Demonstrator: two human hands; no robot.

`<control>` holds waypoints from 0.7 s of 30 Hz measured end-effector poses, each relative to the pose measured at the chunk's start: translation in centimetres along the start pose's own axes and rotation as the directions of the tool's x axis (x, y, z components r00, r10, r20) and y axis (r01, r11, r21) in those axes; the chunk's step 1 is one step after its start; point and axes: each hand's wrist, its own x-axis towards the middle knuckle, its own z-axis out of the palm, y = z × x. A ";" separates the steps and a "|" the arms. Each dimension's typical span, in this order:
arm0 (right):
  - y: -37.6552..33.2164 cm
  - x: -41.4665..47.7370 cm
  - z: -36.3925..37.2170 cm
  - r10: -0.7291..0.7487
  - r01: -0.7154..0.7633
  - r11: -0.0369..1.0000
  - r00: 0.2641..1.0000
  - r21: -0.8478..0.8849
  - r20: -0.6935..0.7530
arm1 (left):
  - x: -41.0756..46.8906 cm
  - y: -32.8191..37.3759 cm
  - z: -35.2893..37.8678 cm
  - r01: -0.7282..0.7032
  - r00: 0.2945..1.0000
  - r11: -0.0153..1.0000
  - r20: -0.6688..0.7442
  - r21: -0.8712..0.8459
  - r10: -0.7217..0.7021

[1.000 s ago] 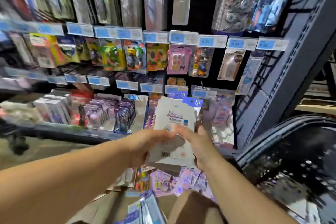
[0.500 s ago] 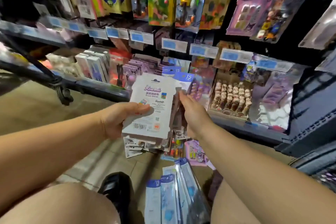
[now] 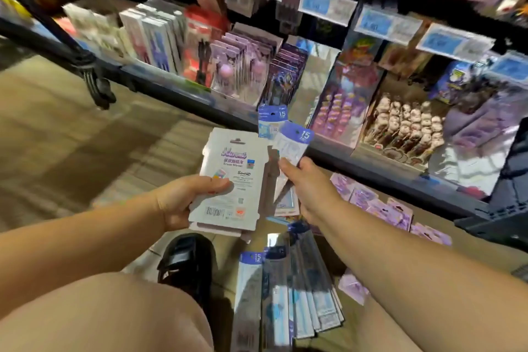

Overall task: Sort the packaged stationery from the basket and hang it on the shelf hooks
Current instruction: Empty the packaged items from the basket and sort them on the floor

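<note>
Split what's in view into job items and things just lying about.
Job: left hand gripping white carded packs; right hand pinching blue-topped packets; long floor packets; purple floor packs.
Lying about: black sandal; black caster; boxed figurines.

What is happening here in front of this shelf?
A person is sorting packaged stationery before a shop shelf. The left hand holds a stack of white carded packs; the right hand pinches slim packs with blue tops. More blue-topped packs and some purple packs lie on the floor below. No pack is at a hook yet.
</note>
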 end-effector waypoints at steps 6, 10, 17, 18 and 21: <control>1.4 0.1 -0.5 0.028 -0.026 0.999 0.999 -0.036 0.041 | 0.5 -1.6 -3.2 -0.016 0.990 0.993 -0.139 -0.119 0.000; 2.2 0.1 -1.4 -0.003 0.001 0.992 1.000 -0.124 -0.015 | 0.9 -3.3 -3.6 -0.001 0.987 0.989 -0.159 -0.149 -0.023; 5.3 -0.9 -2.6 0.105 -0.115 0.945 0.993 -0.305 -0.051 | 1.1 -4.5 -4.1 0.006 0.980 0.989 -0.193 -0.147 -0.035; 6.2 -1.0 -2.7 0.135 -0.143 0.926 0.990 -0.349 -0.049 | 1.1 -4.6 -4.2 0.000 0.981 0.989 -0.192 -0.148 -0.029; 8.5 -1.5 -2.8 0.221 -0.212 0.852 0.974 -0.479 -0.039 | 1.2 -4.7 -4.4 0.000 0.985 0.987 -0.168 -0.158 -0.027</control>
